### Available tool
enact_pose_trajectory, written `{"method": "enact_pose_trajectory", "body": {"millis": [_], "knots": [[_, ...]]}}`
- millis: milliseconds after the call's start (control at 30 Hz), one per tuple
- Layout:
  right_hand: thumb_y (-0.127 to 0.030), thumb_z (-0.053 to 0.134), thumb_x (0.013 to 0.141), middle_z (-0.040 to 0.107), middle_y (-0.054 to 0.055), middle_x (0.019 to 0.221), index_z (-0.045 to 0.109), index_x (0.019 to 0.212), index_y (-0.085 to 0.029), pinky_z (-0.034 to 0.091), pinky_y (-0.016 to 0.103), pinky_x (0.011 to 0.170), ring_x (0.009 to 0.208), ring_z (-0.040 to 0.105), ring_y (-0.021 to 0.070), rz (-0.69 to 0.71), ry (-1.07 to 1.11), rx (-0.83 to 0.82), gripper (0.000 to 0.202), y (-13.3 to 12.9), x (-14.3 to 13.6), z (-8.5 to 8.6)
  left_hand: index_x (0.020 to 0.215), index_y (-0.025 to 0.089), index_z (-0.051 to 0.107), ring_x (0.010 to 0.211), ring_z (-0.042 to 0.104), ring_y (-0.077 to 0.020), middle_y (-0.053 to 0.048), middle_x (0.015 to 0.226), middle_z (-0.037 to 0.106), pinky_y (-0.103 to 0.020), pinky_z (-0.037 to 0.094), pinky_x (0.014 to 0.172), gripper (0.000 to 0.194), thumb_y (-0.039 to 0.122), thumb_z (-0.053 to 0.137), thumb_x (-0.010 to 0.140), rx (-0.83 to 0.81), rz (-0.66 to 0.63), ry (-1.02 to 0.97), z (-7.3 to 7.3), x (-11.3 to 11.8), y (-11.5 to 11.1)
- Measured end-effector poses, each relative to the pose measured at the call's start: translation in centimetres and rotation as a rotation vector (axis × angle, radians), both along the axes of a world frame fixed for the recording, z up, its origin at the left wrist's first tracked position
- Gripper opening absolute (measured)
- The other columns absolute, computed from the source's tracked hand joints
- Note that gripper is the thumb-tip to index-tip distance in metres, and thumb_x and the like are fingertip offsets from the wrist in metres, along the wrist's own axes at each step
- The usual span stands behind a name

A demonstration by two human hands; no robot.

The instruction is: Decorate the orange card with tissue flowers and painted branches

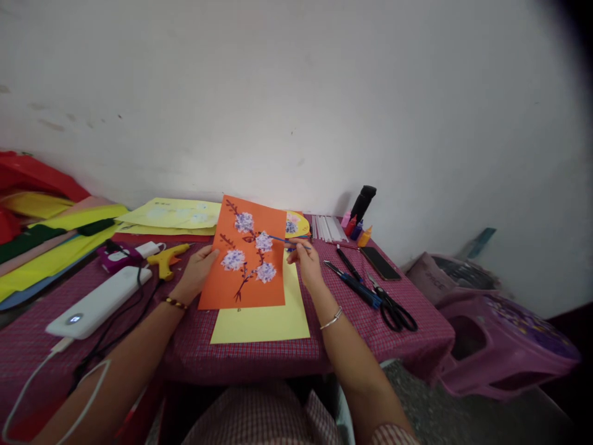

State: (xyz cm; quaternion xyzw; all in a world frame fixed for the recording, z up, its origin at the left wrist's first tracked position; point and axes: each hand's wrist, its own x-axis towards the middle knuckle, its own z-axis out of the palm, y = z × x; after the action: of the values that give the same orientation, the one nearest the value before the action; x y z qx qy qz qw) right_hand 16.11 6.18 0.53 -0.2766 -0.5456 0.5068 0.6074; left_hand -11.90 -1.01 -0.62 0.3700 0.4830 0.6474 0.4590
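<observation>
My left hand grips the left edge of an orange sheet of paper, tilted up above the table. White-and-purple flowers on dark branches cover the sheet. In the fingers of my right hand is a thin blue paintbrush, pointing left. Its tip lies over the upper middle flower; whether it touches the paper I cannot tell. Below the orange sheet, a pale yellow sheet rests on the checked tablecloth.
Left are a yellow glue gun, a white power bank with cables, and coloured paper. Right are black scissors, a cutter, a phone, paint bottles and glue sticks. A pink stool stands beyond the table.
</observation>
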Motion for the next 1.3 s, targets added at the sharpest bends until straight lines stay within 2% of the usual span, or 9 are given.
{"method": "enact_pose_trajectory", "body": {"millis": [233,400,500,633,733,933,1133,1300], "knots": [[-0.044,0.061,0.087,0.077,0.002,0.083,0.070,0.097,-0.020,0.047,0.023,0.050,0.051,0.058,0.0091,-0.083,0.009,0.025,0.028,0.01,0.04,0.04,0.098,0.016,0.070,0.056,0.066,-0.0184,-0.002,0.075,0.076,-0.029,0.055,0.055,0.041,0.038,0.080,0.065,-0.013,0.005,0.004,0.27,0.19,-0.01],[-0.046,0.061,0.087,0.077,0.003,0.087,0.070,0.099,-0.021,0.047,0.023,0.050,0.051,0.058,0.0091,-0.068,0.005,0.012,0.029,0.08,0.13,-0.06,0.098,0.015,0.070,0.059,0.068,-0.0190,-0.003,0.078,0.076,-0.030,0.056,0.057,0.042,0.038,0.081,0.064,-0.013,0.007,-0.003,0.57,0.36,-0.19],[-0.047,0.063,0.087,0.076,0.002,0.082,0.070,0.096,-0.021,0.046,0.023,0.050,0.050,0.058,0.0092,-0.064,-0.019,0.011,0.029,0.12,0.07,-0.13,0.098,0.015,0.070,0.060,0.068,-0.0183,-0.003,0.078,0.077,-0.029,0.056,0.059,0.044,0.038,0.082,0.062,-0.009,0.008,-0.008,0.62,0.42,-0.23],[-0.048,0.062,0.088,0.074,0.000,0.074,0.069,0.091,-0.020,0.046,0.022,0.050,0.049,0.056,0.0090,-0.107,0.071,0.014,0.029,0.21,0.23,0.07,0.098,0.015,0.070,0.059,0.068,-0.0185,-0.003,0.078,0.077,-0.029,0.056,0.058,0.046,0.039,0.083,0.061,-0.005,0.011,-0.010,0.47,0.38,-0.13],[-0.050,0.064,0.086,0.076,0.001,0.077,0.068,0.092,-0.020,0.045,0.022,0.048,0.048,0.057,0.0088,-0.112,0.129,-0.014,0.031,0.38,0.37,0.16,0.099,0.015,0.070,0.058,0.067,-0.0183,-0.003,0.077,0.076,-0.029,0.056,0.057,0.047,0.039,0.083,0.061,-0.006,0.017,-0.010,0.26,0.26,-0.02],[-0.053,0.065,0.085,0.077,0.002,0.080,0.069,0.095,-0.020,0.045,0.022,0.047,0.047,0.057,0.0086,-0.089,0.043,-0.058,0.035,0.40,0.25,0.00,0.099,0.017,0.071,0.059,0.067,-0.0174,-0.002,0.076,0.076,-0.027,0.055,0.056,0.044,0.040,0.083,0.063,-0.004,0.014,-0.002,-0.10,0.00,0.17],[-0.056,0.066,0.086,0.074,0.001,0.072,0.067,0.089,-0.019,0.045,0.021,0.048,0.048,0.056,0.0084,-0.102,0.191,-0.051,0.037,0.50,0.54,0.06,0.099,0.016,0.072,0.058,0.066,-0.0162,-0.003,0.078,0.076,-0.027,0.055,0.057,0.048,0.041,0.085,0.061,-0.003,0.016,0.001,-0.16,-0.11,0.27],[-0.057,0.066,0.085,0.077,0.003,0.080,0.067,0.095,-0.020,0.046,0.022,0.047,0.048,0.056,0.0085,-0.115,0.175,-0.071,0.039,0.70,0.62,0.04,0.098,0.017,0.071,0.059,0.066,-0.0158,-0.002,0.077,0.076,-0.027,0.055,0.058,0.044,0.040,0.084,0.063,-0.007,0.008,0.004,-0.05,-0.09,0.15]]}}
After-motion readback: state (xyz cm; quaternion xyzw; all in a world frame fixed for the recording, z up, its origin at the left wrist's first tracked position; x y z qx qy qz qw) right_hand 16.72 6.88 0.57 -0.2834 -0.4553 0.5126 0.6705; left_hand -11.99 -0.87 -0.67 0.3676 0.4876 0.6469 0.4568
